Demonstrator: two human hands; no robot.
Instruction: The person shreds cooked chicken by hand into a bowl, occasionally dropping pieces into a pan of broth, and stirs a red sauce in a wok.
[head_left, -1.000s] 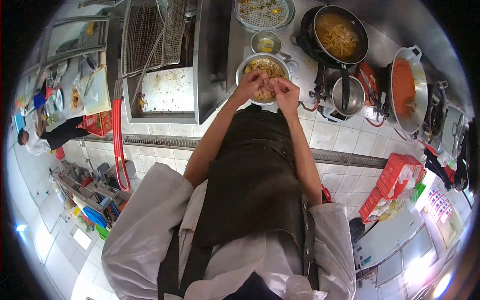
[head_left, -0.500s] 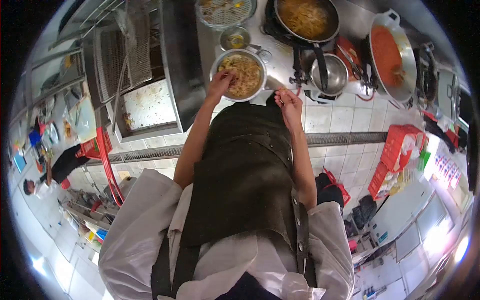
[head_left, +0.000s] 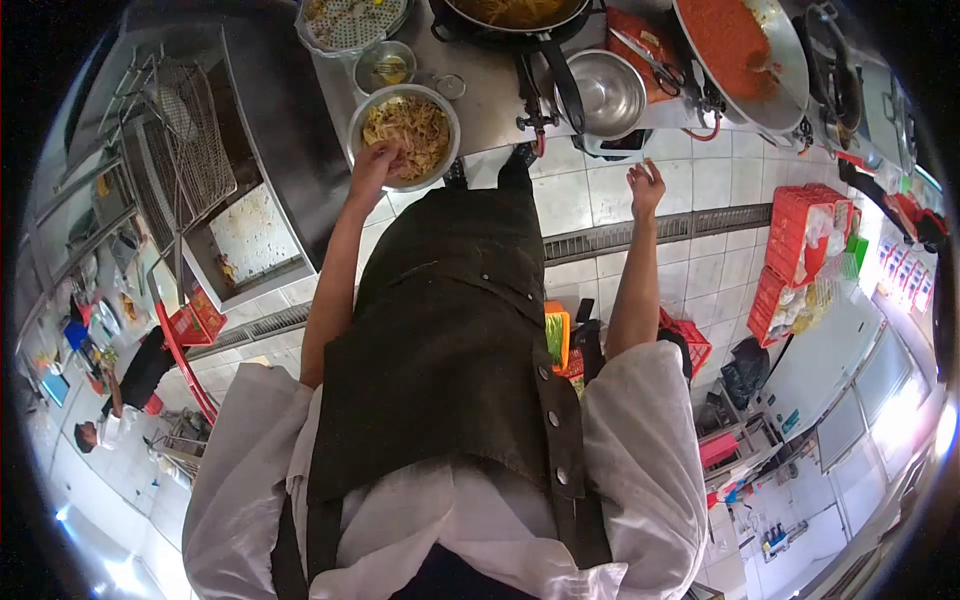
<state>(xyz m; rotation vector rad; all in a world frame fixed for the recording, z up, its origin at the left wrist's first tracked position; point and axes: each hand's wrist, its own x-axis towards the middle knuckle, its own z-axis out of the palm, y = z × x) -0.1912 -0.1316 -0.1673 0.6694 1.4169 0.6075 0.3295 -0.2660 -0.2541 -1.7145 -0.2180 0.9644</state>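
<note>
My left hand point(head_left: 374, 166) reaches over the near left rim of a round metal bowl point(head_left: 453, 150). Its fingers are closed on some of the pale, shredded food point(head_left: 425, 130) inside, and the fingertips are partly hidden among the strands. Out to the right, above the tiled floor and apart from the counter, my right hand point(head_left: 648, 188) is raised with its fingers curled together at the tips. A tiny yellowish spot shows at those fingertips, too small to name. Just behind the bowl sits a small metal bowl point(head_left: 385, 68) with yellow contents.
On the counter point(head_left: 480, 95) stand a dark frying pan point(head_left: 568, 85) with food, a bare metal bowl point(head_left: 600, 95), scissors point(head_left: 650, 62) and a large pan of red sauce point(head_left: 725, 50). Fryer baskets point(head_left: 190, 130) are at left. Red crates point(head_left: 800, 240) stand right; another person point(head_left: 135, 375) is far left.
My right hand has moved away from the counter edge, out to the right over the floor. My left hand stays at the bowl. The whole view has shifted, so the counter appears farther left and higher.
</note>
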